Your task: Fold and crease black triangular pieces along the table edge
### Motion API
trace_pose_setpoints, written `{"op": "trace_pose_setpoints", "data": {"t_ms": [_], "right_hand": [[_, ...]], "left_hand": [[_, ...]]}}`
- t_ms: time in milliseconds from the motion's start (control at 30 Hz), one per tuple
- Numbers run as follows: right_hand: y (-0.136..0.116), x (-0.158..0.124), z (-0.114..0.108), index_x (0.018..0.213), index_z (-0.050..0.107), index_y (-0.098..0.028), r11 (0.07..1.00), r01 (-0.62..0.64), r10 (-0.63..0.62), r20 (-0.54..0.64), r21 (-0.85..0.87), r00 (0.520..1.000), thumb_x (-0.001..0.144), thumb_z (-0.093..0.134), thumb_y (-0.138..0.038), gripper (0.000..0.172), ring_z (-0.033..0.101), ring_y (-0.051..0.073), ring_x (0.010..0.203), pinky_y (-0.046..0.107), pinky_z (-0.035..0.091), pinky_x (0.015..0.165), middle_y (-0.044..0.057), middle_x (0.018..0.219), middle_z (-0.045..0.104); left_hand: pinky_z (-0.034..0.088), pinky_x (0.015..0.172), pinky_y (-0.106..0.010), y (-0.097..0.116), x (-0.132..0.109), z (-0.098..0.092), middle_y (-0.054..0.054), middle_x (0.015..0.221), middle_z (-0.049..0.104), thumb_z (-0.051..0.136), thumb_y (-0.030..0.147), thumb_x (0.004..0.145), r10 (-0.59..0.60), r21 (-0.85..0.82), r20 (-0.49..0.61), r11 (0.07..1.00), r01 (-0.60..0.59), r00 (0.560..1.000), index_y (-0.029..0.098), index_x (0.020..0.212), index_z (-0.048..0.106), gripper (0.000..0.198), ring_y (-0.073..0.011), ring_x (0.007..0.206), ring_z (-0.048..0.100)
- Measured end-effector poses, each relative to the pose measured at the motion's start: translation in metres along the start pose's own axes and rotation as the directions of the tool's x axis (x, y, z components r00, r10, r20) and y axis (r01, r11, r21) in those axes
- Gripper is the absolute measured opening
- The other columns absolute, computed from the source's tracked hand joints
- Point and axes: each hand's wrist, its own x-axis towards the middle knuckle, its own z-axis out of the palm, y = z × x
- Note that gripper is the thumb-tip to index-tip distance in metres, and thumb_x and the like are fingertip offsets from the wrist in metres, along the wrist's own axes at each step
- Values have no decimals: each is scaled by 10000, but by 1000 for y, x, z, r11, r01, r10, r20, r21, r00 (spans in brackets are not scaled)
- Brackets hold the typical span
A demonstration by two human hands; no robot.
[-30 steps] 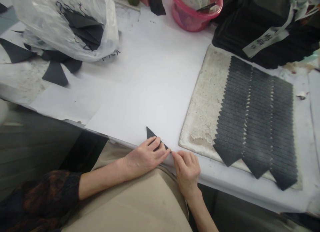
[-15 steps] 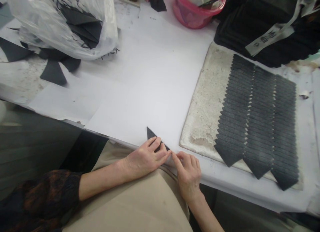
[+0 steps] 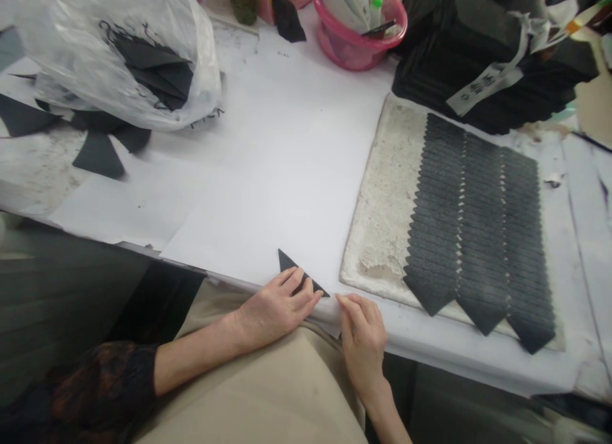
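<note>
Head view, and here's the change — the right hand (image 3: pixel 363 332) has come off the near corner of the dark triangular piece (image 3: pixel 287 260); a moment ago its fingertips met that corner, and now a sliver of white shows between; so the piece is left to the left hand (image 3: pixel 280 300) alone, and its near tip stands uncovered. It lies at the front edge of the paper-covered bench (image 3: pixel 282 144), far corner pointing up and away, left of the pale board (image 3: pixel 375 202) and apart from it; the left hand's bent fingers press across its middle, though I cannot tell whether the thumb closes that grip from below; the right hand's grip is closed in a pinch, thumb to forefinger — nothing visible between them, just beside the freed tip. Over on the board, three columns of overlapping dark pieces (image 3: pixel 480 227) sit untouched, their lowest points reaching over its near edge; at far left a plastic bag (image 3: pixel 203 55) gapes around more dark pieces; the pink basin (image 3: pixel 344 52) stands at the back.
</note>
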Motion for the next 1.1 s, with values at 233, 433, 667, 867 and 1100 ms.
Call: {"op": "trace_pose_setpoints", "data": {"t_ms": [233,433,667,867,1100], "right_hand": [[-17,12,7,989,610,-212,992,-88,91,29,-91,995,914,610,-226,76,531,210,891,340,385,779,33,927,609],[-18,21,2,872,585,-213,989,-119,127,102,-86,987,907,611,-187,51,533,195,831,322,357,746,3,848,598],[-17,19,3,857,581,-220,970,-244,240,144,14,960,932,565,-233,78,551,190,801,317,382,746,0,843,621],[-23,20,6,1048,581,-232,923,-367,339,200,119,919,889,624,-273,170,573,169,750,297,431,727,-9,859,637],[-27,27,7,831,587,-228,926,-368,348,190,83,918,866,645,-236,68,557,169,733,292,401,688,-18,805,623]], "left_hand": [[509,973,-446,-2,-5,3,-95,1182,608,575,124,915,-9,-38,-40,999,7,999,130,1215,597,301,-314,1146,551],[523,955,-440,-3,-7,6,-90,1173,610,578,135,919,-31,-59,-77,998,26,997,129,1197,607,279,-313,1141,546],[508,990,-423,-5,-11,9,-93,1164,615,563,132,930,-50,-123,-92,992,38,994,114,1186,612,262,-294,1164,530],[525,966,-424,-5,-11,11,-96,1173,615,544,127,937,-66,-149,-89,987,52,994,107,1189,609,261,-297,1158,530],[541,940,-396,-10,-12,5,-103,1105,633,497,105,954,-97,-242,-149,969,59,984,97,1156,615,234,-265,1127,553]]}}
